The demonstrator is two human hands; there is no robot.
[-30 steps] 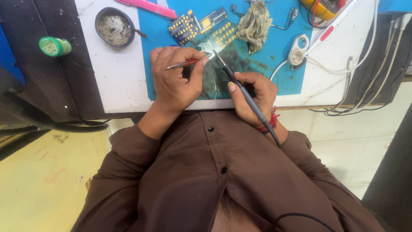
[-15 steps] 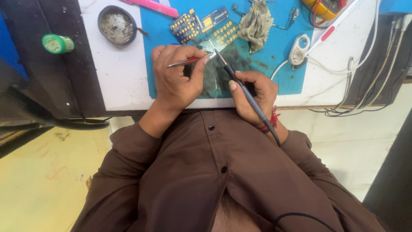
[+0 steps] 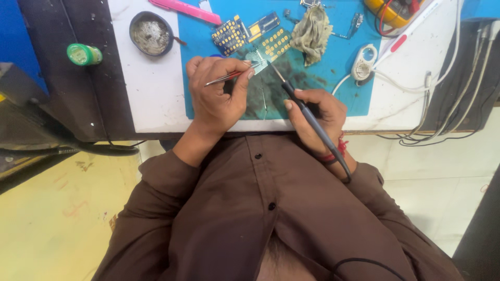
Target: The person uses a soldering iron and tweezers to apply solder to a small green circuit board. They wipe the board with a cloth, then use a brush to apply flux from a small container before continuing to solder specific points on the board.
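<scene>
Gripping tweezers (image 3: 225, 78), left hand (image 3: 216, 96); right hand (image 3: 315, 112) around soldering iron (image 3: 307, 112); small part (image 3: 258, 61) between tips indistinct

A yellow multimeter (image 3: 394, 10) lay at the bench's far edge, its screen out of view; no packages, labels or signs showed.

You are sitting at an electronics repair bench, a small workshop. A blue work mat (image 3: 344, 78) covers the white table (image 3: 151, 99) at the top centre of the frame, and on it lie circuit boards (image 3: 250, 36) with rows of gold contact pads. Your right hand (image 3: 315, 112) grips a soldering iron (image 3: 307, 117), your left hand (image 3: 216, 91) a pair of tweezers (image 3: 226, 78). A yellow multimeter (image 3: 396, 10) sits at the upper right, cables (image 3: 458, 104) trailing off the right edge, and a round tin (image 3: 150, 34) at the upper left.
</scene>
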